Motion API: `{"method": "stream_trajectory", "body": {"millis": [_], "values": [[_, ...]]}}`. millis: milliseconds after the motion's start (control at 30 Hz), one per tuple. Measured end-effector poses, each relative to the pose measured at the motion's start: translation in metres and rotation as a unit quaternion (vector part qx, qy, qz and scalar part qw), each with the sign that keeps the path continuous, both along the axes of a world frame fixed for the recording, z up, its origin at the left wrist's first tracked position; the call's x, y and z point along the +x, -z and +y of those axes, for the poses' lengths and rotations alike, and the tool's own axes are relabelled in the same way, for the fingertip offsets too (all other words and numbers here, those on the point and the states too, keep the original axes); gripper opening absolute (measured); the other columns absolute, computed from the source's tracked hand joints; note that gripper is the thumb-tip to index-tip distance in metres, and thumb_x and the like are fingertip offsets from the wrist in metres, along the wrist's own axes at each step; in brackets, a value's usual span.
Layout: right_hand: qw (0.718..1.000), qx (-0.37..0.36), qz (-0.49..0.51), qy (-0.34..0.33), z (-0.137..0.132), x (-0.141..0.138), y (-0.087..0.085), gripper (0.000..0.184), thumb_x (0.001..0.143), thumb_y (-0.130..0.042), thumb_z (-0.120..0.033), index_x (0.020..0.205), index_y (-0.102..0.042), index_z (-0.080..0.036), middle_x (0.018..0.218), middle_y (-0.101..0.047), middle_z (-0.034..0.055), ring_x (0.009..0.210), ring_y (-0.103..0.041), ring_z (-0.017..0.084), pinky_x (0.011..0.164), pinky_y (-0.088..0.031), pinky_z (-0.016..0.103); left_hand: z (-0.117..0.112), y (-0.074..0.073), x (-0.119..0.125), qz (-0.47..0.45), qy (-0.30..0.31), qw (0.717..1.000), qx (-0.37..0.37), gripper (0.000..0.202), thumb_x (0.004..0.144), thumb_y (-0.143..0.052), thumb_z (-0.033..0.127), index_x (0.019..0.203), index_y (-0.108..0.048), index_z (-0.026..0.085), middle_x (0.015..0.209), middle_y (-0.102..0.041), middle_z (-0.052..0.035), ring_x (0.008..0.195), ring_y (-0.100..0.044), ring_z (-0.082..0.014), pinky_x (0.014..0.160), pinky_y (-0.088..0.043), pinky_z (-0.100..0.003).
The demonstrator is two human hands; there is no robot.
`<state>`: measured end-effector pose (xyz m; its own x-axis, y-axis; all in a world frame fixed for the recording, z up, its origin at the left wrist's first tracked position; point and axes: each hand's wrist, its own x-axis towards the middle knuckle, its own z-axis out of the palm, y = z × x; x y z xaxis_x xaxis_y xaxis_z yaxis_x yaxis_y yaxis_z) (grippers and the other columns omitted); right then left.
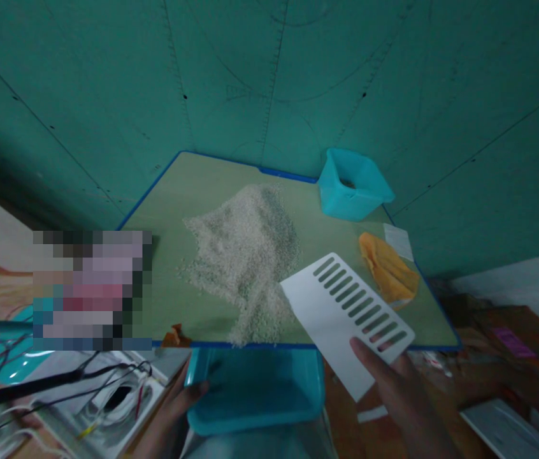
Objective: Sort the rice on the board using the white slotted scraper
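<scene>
A spread heap of white, rice-like grains point(255, 248) lies in the middle of the small table point(155, 191), reaching its front edge. My right hand point(394, 376) is closed on a flat white slotted scraper point(331, 325), whose slots run along its right side. The scraper's left corner is at the right side of the grains; I cannot tell if it touches them. Just below the table's front edge is a teal plastic bin point(255, 389) with no grains visible in it. My left hand point(186, 398) grips its left rim, with the thumb over the edge.
A blue tub point(355, 188) with something dark inside stands at the back right. An orange cloth point(388, 268) and a white paper point(398, 241) lie at the right. A pixelated object point(97, 287) covers the left edge. Cables point(116, 389) sit at lower left, and a green wall point(231, 76) rises behind.
</scene>
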<state>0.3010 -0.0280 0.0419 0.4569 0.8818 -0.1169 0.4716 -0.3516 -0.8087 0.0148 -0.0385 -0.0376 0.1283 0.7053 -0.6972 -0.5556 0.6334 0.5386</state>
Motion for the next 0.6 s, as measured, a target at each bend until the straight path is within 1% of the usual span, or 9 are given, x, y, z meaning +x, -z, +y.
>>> {"method": "stream_trajectory", "body": {"millis": [67, 133, 267, 367, 433, 500, 600], "values": [[1.000, 0.000, 0.005, 0.008, -0.001, -0.001, 0.000, 0.025, 0.075, -0.060, -0.045, 0.088, -0.070, -0.025, 0.089, -0.076, 0.0062, 0.087, -0.069, 0.028, 0.075, -0.055, 0.038, 0.000, -0.001, 0.002, 0.008, 0.006, 1.000, 0.001, 0.067, 0.061, -0.075, 0.032, 0.126, -0.058, 0.029, 0.110, -0.075, -0.0015, 0.110, -0.059, -0.0400, 0.094, -0.049, -0.050], [0.999, 0.004, 0.039, 0.008, -0.001, -0.004, -0.002, 0.026, 0.074, -0.062, -0.043, 0.090, -0.070, -0.024, 0.093, -0.075, 0.0063, 0.090, -0.069, 0.028, 0.078, -0.055, 0.038, 0.002, 0.001, 0.003, 0.014, 0.000, 1.000, -0.007, 0.065, 0.061, -0.075, 0.033, 0.124, -0.059, 0.027, 0.110, -0.075, -0.0025, 0.111, -0.058, -0.0396, 0.096, -0.048, -0.049], [0.994, 0.001, 0.112, -0.009, 0.000, -0.012, -0.006, 0.023, 0.074, -0.062, -0.040, 0.089, -0.070, -0.023, 0.093, -0.075, 0.0053, 0.092, -0.068, 0.026, 0.082, -0.053, 0.037, 0.004, 0.002, 0.004, 0.023, -0.009, 1.000, -0.016, 0.063, 0.062, -0.075, 0.034, 0.123, -0.060, 0.027, 0.116, -0.072, -0.0011, 0.115, -0.056, -0.0361, 0.099, -0.045, -0.043], [0.992, -0.004, 0.123, -0.012, -0.002, -0.014, -0.007, 0.021, 0.076, -0.060, -0.038, 0.089, -0.069, -0.025, 0.089, -0.075, 0.0039, 0.089, -0.069, 0.026, 0.081, -0.054, 0.037, 0.004, -0.001, 0.004, 0.029, -0.019, 0.999, -0.006, 0.064, 0.061, -0.075, 0.033, 0.123, -0.060, 0.027, 0.119, -0.071, -0.0012, 0.118, -0.054, -0.0370, 0.098, -0.046, -0.045], [0.994, 0.000, 0.107, -0.016, -0.004, -0.009, -0.005, 0.022, 0.076, -0.059, -0.040, 0.091, -0.069, -0.025, 0.090, -0.075, 0.0046, 0.089, -0.069, 0.027, 0.078, -0.055, 0.038, 0.004, 0.000, 0.005, 0.041, -0.030, 0.999, -0.005, 0.063, 0.060, -0.076, 0.032, 0.121, -0.061, 0.026, 0.119, -0.071, -0.0026, 0.119, -0.053, -0.0386, 0.097, -0.047, -0.047], [0.997, 0.001, 0.075, -0.002, -0.006, -0.001, -0.001, 0.025, 0.075, -0.062, -0.042, 0.092, -0.069, -0.025, 0.093, -0.075, 0.0060, 0.091, -0.069, 0.029, 0.075, -0.056, 0.038, 0.004, 0.007, 0.004, 0.056, -0.036, 0.998, -0.010, 0.062, 0.058, -0.077, 0.033, 0.117, -0.064, 0.025, 0.120, -0.070, -0.0034, 0.119, -0.052, -0.0396, 0.096, -0.047, -0.047], [0.998, 0.009, 0.057, 0.034, -0.008, 0.013, 0.006, 0.028, 0.074, -0.065, -0.044, 0.093, -0.068, -0.023, 0.098, -0.074, 0.0076, 0.094, -0.068, 0.030, 0.070, -0.058, 0.037, 0.007, 0.026, -0.001, 0.053, -0.039, 0.998, -0.017, 0.061, 0.049, -0.081, 0.032, 0.108, -0.068, 0.024, 0.115, -0.072, -0.0045, 0.118, -0.051, -0.0430, 0.095, -0.048, -0.052]]}}
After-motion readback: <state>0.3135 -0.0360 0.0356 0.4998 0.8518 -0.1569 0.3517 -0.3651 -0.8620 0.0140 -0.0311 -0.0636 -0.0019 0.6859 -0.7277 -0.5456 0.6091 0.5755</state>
